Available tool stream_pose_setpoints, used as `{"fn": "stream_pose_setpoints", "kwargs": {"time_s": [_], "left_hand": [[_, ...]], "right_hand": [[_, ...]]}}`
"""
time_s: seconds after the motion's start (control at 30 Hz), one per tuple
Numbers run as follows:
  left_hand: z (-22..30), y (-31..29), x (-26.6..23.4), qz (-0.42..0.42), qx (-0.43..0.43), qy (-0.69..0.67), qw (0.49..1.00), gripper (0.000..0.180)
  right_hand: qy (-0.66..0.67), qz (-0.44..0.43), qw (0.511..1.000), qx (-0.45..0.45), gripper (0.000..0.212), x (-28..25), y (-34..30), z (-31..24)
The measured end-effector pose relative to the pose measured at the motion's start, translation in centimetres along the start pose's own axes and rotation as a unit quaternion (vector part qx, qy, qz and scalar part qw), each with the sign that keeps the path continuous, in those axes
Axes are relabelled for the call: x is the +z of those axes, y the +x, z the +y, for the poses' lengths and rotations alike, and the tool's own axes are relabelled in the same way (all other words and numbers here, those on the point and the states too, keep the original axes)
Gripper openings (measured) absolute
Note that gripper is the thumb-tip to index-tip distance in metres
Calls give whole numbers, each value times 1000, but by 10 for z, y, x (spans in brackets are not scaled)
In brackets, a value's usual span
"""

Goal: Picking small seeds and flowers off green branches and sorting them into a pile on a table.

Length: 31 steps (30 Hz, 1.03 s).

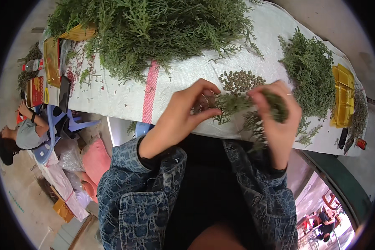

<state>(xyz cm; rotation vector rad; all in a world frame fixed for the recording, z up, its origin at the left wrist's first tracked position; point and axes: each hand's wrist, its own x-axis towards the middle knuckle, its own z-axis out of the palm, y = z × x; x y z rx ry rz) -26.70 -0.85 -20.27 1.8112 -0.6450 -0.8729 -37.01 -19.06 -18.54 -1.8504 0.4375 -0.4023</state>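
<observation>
My right hand point(275, 108), a little blurred, is closed round a green evergreen sprig point(233, 104). The sprig's leafy end points left toward my left hand point(183, 110). On that hand the thumb and forefinger stand apart beside the sprig, while the other fingers curl over something small that I cannot make out. Just beyond my hands lies a small pile of round brownish-green berries point(239, 81) on the white woven sheet point(179, 75). A large heap of evergreen branches point(150, 37) covers the far side, and a smaller heap point(308, 71) is on the right.
A yellow compartment tray point(343, 96) stands at the right end, near a red lighter point(361, 144). Left of the table are a blue plastic chair point(50, 137), a pink sack point(96, 160) and a seated person point(27, 135). A plastic bottle point(33, 65) lies farther back.
</observation>
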Motion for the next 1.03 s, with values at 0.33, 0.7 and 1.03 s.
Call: {"fn": "stream_pose_setpoints", "kwargs": {"time_s": [0.33,0.7,1.03], "left_hand": [[1,25,1,-109,-10,-165,980,23],[12,39,-17,-215,-82,-447,864,54],[21,41,57,-180,151,-152,960,111]], "right_hand": [[-281,-19,925,-254,32,-40,0,-26],[-47,-24,986,-160,27,-18,-11,-8],[139,-128,981,-46,70,-9,-2,16]]}}
